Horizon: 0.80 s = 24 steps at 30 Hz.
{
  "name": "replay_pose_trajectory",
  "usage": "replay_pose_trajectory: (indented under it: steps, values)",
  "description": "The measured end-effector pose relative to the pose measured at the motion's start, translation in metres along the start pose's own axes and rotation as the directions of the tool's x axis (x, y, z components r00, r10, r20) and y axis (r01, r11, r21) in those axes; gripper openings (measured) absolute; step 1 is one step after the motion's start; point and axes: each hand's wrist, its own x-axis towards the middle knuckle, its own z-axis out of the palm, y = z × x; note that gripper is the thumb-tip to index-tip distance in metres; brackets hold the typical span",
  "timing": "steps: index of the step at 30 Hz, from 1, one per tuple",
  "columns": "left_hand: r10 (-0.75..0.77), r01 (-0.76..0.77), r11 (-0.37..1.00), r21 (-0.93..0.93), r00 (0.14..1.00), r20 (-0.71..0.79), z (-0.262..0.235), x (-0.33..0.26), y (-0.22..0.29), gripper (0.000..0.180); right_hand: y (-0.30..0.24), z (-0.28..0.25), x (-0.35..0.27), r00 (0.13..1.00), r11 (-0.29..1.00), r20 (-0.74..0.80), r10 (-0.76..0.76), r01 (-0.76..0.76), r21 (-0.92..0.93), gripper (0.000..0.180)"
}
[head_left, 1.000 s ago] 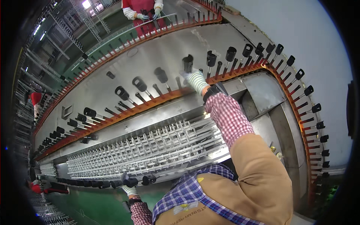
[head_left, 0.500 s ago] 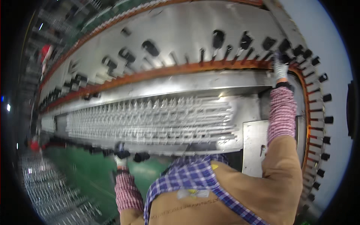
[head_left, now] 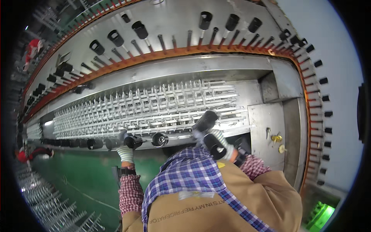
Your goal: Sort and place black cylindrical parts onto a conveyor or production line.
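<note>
My right hand (head_left: 225, 142), in a striped glove with dark fingertips, is closed around black cylindrical cups. One cup (head_left: 206, 120) points up over the rack tray, and another cup (head_left: 215, 147) lies against my apron. Motion smears the fingers somewhat. My left hand (head_left: 125, 150), in a matching glove, is at the tray's front edge, its blurred fingers curled against a black cup (head_left: 134, 142). Just right of that one stands another black cup (head_left: 159, 140), its round mouth facing up.
A long metal tray (head_left: 255, 91) holds rows of silver racks (head_left: 154, 104). Behind it, an orange-edged track (head_left: 185, 52) carries upright rods, some capped with black cups (head_left: 139, 29), and bends round on the right. Small brass-coloured parts (head_left: 276, 138) lie on a metal panel. Another person (head_left: 33, 50) is far left.
My right hand has come back from the track's far right corner to my front, with black cups in it. The left hand stays by the front-edge cups. The view has shifted.
</note>
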Motion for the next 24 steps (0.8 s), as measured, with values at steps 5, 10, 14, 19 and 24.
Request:
replay_pose_trajectory:
  steps: [5, 10, 14, 19, 24]
  values:
    - [0.234, -0.26, 0.953, 0.159, 0.959, 0.162, -0.007, 0.017, -0.021, 0.034, -0.017, 0.088, -0.021, 0.939, 0.981, -0.341, 0.028, 0.039, 0.188, 0.033]
    - [-0.135, 0.188, 0.972, -0.139, 0.937, 0.322, -0.025, 0.006, 0.012, 0.038, 0.012, 0.116, -0.016, 0.78, 0.988, -0.624, -0.052, 0.131, 0.082, 0.03]
    - [0.188, -0.159, 0.982, -0.104, 0.897, 0.401, -0.073, -0.017, 0.016, 0.035, 0.018, 0.085, -0.032, 0.848, 0.967, -0.483, -0.219, 0.253, 0.006, 0.029]
    - [-0.057, 0.132, 0.949, -0.286, 0.965, 0.258, -0.15, 0.023, -0.043, 0.026, -0.028, 0.086, -0.053, 0.63, 0.914, -0.67, -0.393, 0.19, -0.359, 0.052]
    - [-0.461, 0.267, 0.367, -0.891, 0.884, 0.076, -0.17, 0.11, -0.118, 0.045, -0.011, 0.069, -0.03, 0.592, 0.951, -0.787, -0.176, -0.104, -0.291, 0.043]
